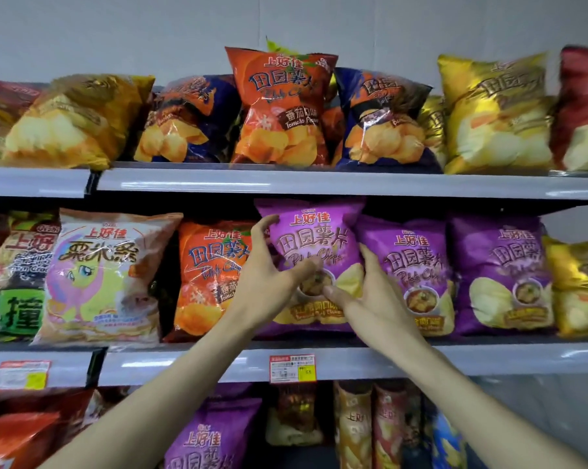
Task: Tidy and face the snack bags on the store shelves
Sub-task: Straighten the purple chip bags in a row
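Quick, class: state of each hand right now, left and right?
Left hand: grips the purple chip bag by its left edge.
Right hand: grips the same bag by its right edge.

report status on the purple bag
Left hand, right hand both grip glossy purple potato chip bag. Bag upright, front out, middle shelf. Orange plastic chip bag close on its left.

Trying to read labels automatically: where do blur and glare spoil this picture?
Head view: the held purple bag reads fairly sharp at centre; the yellow bag and red bag at top right smear with blur; glare streaks the orange tomato bag.
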A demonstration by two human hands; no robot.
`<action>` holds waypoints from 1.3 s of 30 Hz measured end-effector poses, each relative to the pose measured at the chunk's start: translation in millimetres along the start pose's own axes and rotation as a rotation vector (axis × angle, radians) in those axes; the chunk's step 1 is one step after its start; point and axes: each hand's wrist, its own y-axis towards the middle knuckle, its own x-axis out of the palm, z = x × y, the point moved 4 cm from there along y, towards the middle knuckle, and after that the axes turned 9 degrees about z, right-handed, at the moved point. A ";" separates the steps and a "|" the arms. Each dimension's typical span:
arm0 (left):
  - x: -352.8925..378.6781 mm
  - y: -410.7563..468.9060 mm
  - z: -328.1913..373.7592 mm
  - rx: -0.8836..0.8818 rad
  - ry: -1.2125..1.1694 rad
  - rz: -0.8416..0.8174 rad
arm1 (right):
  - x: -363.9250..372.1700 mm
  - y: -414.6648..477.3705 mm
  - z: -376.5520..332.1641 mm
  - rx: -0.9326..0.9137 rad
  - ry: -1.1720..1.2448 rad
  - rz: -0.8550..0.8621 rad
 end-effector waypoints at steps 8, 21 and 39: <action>-4.3 -10.7 -19.3 0.028 0.222 -0.104 | 33.4 6.9 24.9 0.006 -0.027 -0.071; -10.5 -16.7 -25.4 0.040 0.273 -0.095 | 45.8 8.8 27.2 0.061 0.107 -0.284; -34.2 -35.0 -44.1 0.216 0.494 -0.106 | 20.1 -15.6 26.8 -0.068 -0.230 -0.259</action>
